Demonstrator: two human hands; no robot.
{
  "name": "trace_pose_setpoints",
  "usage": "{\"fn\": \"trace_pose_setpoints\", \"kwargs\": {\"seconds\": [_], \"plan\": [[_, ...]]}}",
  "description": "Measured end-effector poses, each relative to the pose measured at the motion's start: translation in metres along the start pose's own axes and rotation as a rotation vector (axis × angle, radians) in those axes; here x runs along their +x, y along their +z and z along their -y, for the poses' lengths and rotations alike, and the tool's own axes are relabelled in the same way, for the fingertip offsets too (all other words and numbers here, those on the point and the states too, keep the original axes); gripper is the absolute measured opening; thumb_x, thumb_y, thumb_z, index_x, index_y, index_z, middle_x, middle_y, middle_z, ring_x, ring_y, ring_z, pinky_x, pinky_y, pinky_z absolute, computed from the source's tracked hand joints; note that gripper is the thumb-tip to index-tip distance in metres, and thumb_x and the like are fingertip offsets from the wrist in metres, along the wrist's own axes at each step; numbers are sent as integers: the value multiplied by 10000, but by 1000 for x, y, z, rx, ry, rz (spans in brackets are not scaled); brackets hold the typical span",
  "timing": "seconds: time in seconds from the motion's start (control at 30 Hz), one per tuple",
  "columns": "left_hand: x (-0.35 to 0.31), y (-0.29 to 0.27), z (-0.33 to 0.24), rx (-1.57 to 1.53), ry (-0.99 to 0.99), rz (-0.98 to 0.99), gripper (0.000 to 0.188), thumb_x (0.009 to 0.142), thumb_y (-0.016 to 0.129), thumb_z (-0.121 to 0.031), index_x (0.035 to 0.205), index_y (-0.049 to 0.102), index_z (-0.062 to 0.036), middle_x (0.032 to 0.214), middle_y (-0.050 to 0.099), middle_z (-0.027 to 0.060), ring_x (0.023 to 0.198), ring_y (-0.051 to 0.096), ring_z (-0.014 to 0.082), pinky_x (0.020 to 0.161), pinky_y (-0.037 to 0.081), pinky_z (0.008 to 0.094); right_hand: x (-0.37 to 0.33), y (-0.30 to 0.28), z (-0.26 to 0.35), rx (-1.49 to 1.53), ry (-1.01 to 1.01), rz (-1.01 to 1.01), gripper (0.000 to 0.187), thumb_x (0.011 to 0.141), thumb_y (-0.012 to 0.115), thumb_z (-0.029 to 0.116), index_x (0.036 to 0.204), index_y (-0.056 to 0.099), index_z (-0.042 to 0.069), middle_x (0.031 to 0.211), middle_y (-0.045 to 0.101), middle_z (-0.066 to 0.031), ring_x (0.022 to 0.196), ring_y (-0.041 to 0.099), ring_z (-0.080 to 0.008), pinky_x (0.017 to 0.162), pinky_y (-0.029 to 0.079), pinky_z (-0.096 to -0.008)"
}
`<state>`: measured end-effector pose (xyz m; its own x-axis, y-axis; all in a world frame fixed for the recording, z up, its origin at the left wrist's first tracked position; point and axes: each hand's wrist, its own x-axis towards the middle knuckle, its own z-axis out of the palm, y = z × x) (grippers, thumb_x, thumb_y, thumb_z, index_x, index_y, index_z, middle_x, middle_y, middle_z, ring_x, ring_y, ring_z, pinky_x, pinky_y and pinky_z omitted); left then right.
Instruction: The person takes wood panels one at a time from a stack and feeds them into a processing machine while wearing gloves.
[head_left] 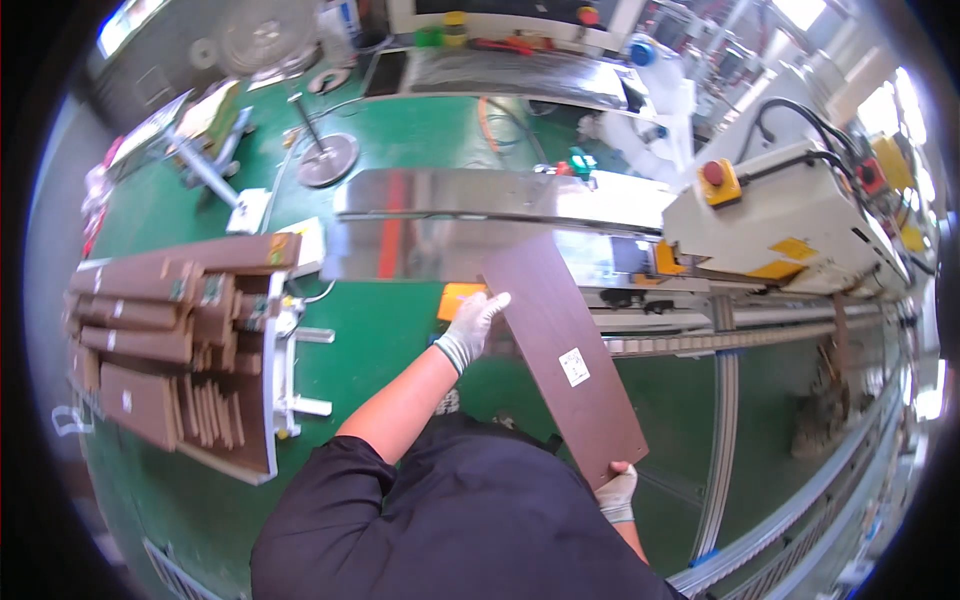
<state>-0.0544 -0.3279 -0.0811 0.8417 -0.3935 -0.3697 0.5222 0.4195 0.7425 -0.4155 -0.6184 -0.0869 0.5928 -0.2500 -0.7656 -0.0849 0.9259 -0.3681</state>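
Note:
A long brown wooden panel (545,310) with a white label on its face is held in front of me, slanting from the far left to the near right. My left hand (475,325), in a white glove, grips its left edge near the far end, thumb on the face. At the near right corner my right hand (617,488), gloved too, is closed on the panel, with fingers partly hidden behind it. The panel's far end reaches over the steel machine table (440,250); I cannot tell whether it touches.
A white machine (780,210) with a red emergency button (713,173) stands at the right. A roller rail (700,343) runs below it. On the left, a cart (272,400) holds several stacked brown panels (135,345). A round-based stand (328,160) is behind the table.

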Motion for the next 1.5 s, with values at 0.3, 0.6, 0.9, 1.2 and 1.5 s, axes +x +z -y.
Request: {"fn": "trace_pose_setpoints", "kwargs": {"seconds": [0.3,0.6,0.9,1.2,1.5], "plan": [[37,110,5,487,-285,193,366,1060,600,-412,1108,671,-56,976,713,38,889,674,176,792,546,366,-16,63,-54,253,-142,-14,578,869,596,202,1417,561,25,1393,629,-173,1271,607,-386,1120,475,-528],[77,125,80,788,5,111,337,1103,567,-291,976,681,0,902,713,68,792,657,152,753,547,339,-7,117,2,413,-107,-109,675,1021,594,563,1492,532,83,1481,594,-132,1341,569,-357,1149,449,-538],[96,234,93,397,-238,117,319,1111,559,-294,1103,700,-8,995,740,57,851,679,125,786,559,303,28,71,90,329,-254,-208,621,1052,560,526,1509,517,108,1517,574,-102,1356,573,-329,1142,470,-502],[135,323,143,413,-225,157,422,1105,567,-339,1181,698,54,1057,734,48,989,639,120,880,520,315,40,55,188,348,-323,-220,549,1080,521,471,1508,527,126,1526,573,-88,1357,581,-327,1135,482,-500],[163,287,165,1242,224,585,388,1047,573,-360,1124,709,-4,1046,734,146,1026,672,285,915,533,405,59,4,260,226,-440,-329,521,1061,534,524,1408,609,142,1411,653,-43,1177,661,-259,963,575,-440]]}}
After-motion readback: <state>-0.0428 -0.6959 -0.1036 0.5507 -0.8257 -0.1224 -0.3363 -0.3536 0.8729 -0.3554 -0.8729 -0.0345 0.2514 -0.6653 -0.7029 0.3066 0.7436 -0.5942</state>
